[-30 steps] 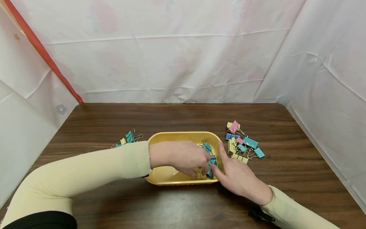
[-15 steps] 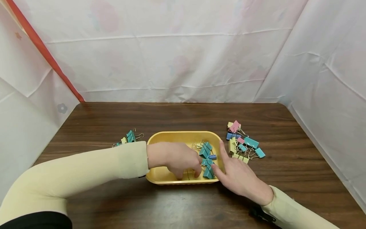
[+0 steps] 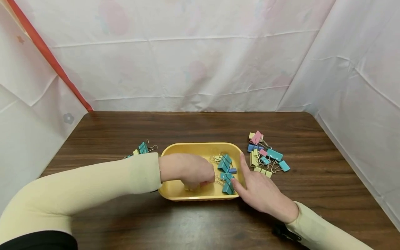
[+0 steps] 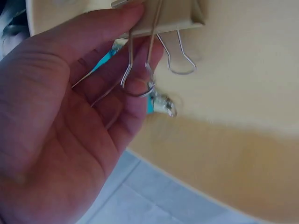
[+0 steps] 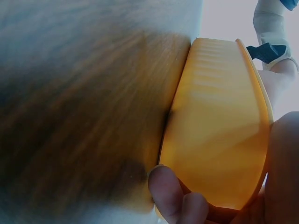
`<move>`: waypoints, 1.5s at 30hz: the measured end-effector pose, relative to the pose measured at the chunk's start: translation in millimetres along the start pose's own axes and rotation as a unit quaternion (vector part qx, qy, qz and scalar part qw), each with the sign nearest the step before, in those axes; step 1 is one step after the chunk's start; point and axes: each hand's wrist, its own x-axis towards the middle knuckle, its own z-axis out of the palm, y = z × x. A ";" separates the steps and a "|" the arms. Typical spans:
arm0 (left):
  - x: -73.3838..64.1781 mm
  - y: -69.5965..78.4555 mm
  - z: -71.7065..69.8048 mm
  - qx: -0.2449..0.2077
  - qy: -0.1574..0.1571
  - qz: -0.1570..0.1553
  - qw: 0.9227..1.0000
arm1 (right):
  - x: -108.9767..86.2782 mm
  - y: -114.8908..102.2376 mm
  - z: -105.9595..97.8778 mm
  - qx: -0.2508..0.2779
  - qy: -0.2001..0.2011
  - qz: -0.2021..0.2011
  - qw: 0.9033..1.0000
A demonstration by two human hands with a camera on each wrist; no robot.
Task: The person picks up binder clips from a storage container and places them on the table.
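My left hand [image 3: 194, 171] reaches down inside a yellow plastic tray [image 3: 200, 199], near its middle. Between thumb and fingers it pinches a pale yellow binder clip [image 4: 176, 16], whose wire handles hang over the fingers in the left wrist view. Teal binder clips [image 3: 224, 164] and a small blue binder clip [image 3: 232, 171] lie in the tray's right end. My right hand [image 3: 261, 191] grips that end, its thumb at the rim beside the clips. From the right wrist view, fingertips [image 5: 167, 189] curl against the tray's outer wall, low down by the table.
A loose pile of pink, blue, yellow and teal binder clips [image 3: 265, 158] lies on the dark wooden table [image 3: 200, 222], right of the tray. Left of it are more teal and yellow clips [image 3: 143, 148], partly hidden by the left sleeve [image 3: 125, 177]. White curtains [image 3: 200, 69] surround the table.
My left hand has drawn left from the clips at the tray's right end toward the middle, with a yellow binder clip. That uncovered the teal and blue clips. The right hand stays put.
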 end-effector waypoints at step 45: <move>-129.4 -78.9 37.2 -0.169 0.062 -0.194 0.964 | 0.0 0.0 1.1 0.012 -0.013 0.010 1.000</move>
